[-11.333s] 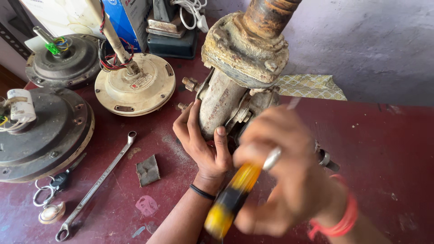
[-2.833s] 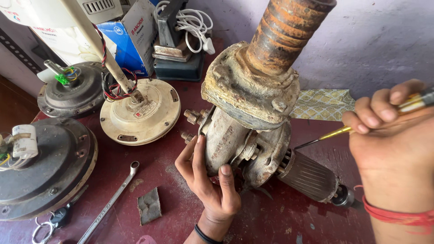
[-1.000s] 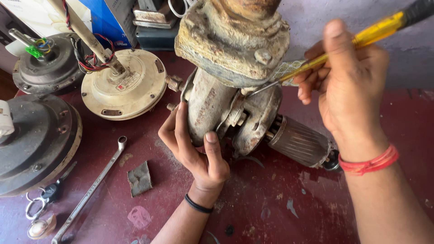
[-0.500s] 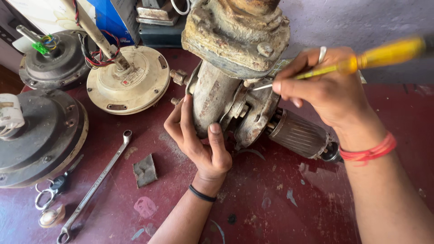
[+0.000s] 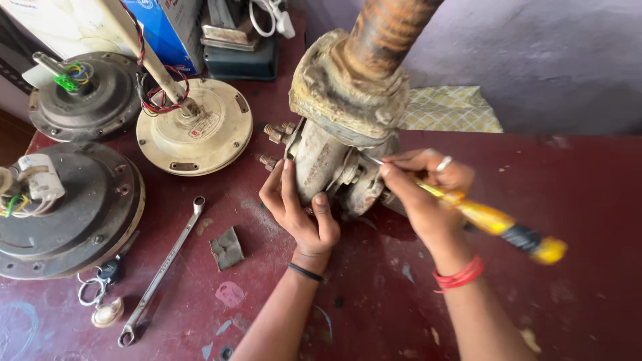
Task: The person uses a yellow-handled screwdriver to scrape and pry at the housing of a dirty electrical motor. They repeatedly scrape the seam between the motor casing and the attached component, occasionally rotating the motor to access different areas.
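Partly cropped rusty motor [image 5: 334, 154], left hand [image 5: 297, 210] bracing it, right hand [image 5: 421, 190] gripping screwdriver [image 5: 491, 220], tip hidden.

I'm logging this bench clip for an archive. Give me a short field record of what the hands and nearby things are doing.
left hand: braces the rusty pump housing
right hand: grips a yellow-handled screwdriver, tip at the housing
surface: dark red table
nearby: spanner, cream fan motor, dark fan motor, keys
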